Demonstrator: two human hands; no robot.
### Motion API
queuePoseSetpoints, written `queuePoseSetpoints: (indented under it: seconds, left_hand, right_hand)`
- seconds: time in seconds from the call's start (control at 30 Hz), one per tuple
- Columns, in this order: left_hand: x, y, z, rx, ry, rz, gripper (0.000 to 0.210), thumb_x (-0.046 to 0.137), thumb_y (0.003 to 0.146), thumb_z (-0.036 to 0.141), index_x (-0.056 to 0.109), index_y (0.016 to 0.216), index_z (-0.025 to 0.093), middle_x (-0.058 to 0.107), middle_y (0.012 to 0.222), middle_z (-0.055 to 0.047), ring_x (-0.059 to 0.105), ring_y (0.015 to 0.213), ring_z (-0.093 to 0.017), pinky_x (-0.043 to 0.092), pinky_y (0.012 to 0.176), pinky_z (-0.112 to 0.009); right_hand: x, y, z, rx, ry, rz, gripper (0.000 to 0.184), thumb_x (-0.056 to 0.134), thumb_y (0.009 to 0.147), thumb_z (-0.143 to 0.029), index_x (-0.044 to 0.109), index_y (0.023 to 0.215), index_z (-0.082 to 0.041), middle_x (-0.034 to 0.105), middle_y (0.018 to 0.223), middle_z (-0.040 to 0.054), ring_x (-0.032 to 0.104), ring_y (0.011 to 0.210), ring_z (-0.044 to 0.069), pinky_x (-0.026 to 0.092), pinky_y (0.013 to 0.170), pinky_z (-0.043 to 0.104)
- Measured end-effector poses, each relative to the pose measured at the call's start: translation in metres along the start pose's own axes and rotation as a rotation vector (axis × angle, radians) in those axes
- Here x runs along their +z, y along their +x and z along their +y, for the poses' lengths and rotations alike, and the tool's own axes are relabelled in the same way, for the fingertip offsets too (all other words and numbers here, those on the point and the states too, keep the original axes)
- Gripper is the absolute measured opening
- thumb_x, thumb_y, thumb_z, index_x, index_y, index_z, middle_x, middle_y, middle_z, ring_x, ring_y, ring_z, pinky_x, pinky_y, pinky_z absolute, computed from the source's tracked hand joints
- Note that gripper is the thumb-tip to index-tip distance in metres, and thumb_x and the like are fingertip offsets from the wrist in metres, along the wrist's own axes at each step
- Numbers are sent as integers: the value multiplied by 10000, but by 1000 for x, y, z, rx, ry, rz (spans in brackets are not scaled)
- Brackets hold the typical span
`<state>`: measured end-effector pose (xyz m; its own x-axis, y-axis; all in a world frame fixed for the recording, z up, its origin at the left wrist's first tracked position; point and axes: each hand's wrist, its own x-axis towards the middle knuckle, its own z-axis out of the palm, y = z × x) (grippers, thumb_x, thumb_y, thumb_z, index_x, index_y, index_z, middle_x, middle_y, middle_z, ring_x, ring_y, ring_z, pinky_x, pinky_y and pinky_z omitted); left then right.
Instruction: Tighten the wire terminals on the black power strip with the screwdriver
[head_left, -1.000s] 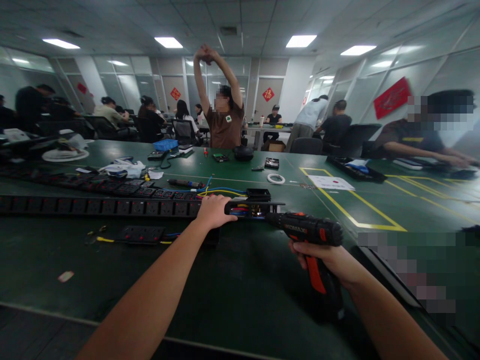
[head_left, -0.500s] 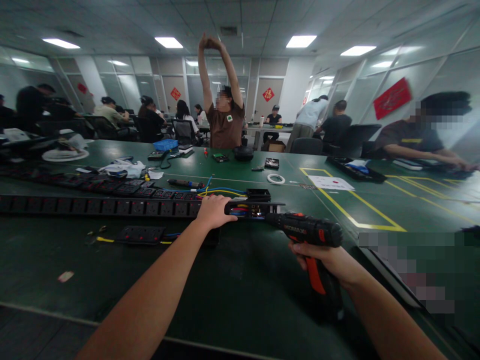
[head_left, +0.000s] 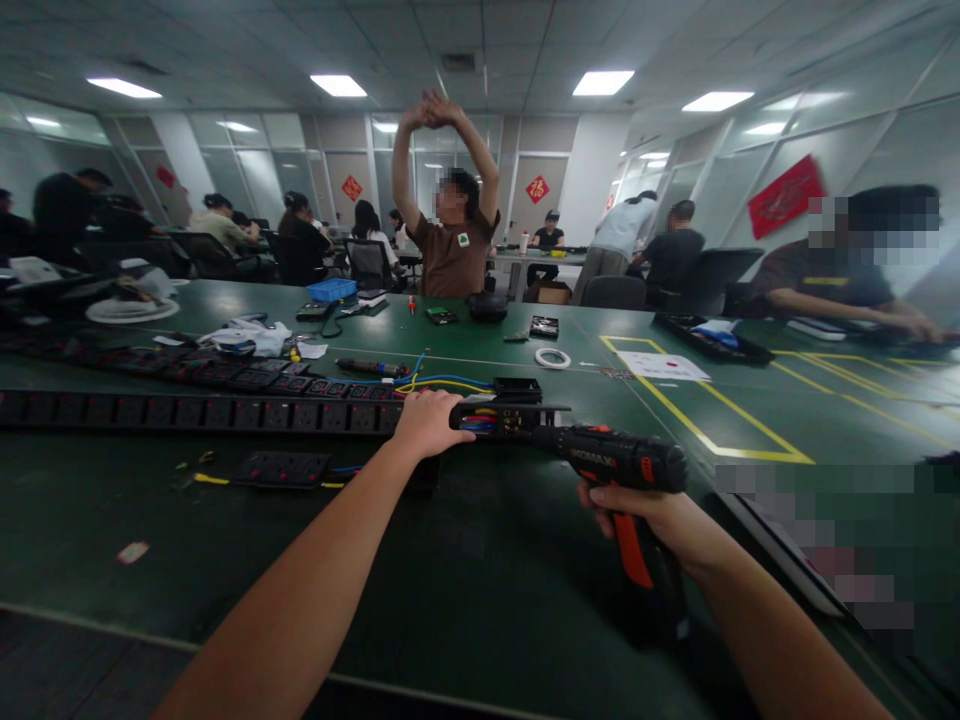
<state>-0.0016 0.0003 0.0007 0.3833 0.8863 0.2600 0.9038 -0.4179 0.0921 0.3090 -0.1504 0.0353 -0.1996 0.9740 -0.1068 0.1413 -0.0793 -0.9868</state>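
My left hand is wrapped over the right end of a long black power strip with a row of sockets, holding it on the green table. Just right of my fingers the strip's end housing lies open, and coloured wires and brass terminals show inside. A black and orange cordless drill is in my right hand, with my fingers around its handle. It points left, its front at the open end of the strip; the tip of the bit is hard to make out.
Behind the strip lie more socket strips, a black screwdriver-like tool, blue and yellow wires and a white ring. A short socket piece lies in front. Across the table a person stretches both arms overhead.
My hands, the drill and the power strip stay nearly where they were. The person across the table has lowered their raised hands slightly and bent the elbows.
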Motion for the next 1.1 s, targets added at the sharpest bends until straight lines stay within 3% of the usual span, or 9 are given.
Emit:
queuePoseSetpoints:
  seconds: [0.17, 0.4, 1.1]
  left_hand:
    - [0, 0, 0, -1, 4, 11, 717, 683, 814, 744, 642, 1351, 271, 681, 1327, -109, 598, 1228, -366, 418, 999, -474]
    - [0, 0, 0, 2, 8, 11, 709, 685, 820, 731, 637, 1352, 267, 682, 1338, -108, 602, 1232, -362, 421, 1000, -475]
    - [5, 2, -3, 11, 1, 22, 719, 679, 816, 747, 642, 1351, 268, 674, 1344, -110, 591, 1237, -374, 415, 1006, -495]
  right_hand:
    - [4, -2, -3, -24, 8, 14, 335, 815, 748, -350, 727, 1020, -175, 768, 905, 58, 622, 553, 156, 477, 583, 316]
    - [4, -3, -5, -21, 8, 8, 402, 835, 746, -391, 729, 1067, -174, 779, 947, 77, 633, 583, 169, 490, 599, 325]
    - [-4, 3, 8, 17, -34, 29, 356, 854, 756, -477, 733, 903, -176, 722, 743, 39, 604, 568, 165, 443, 554, 305]
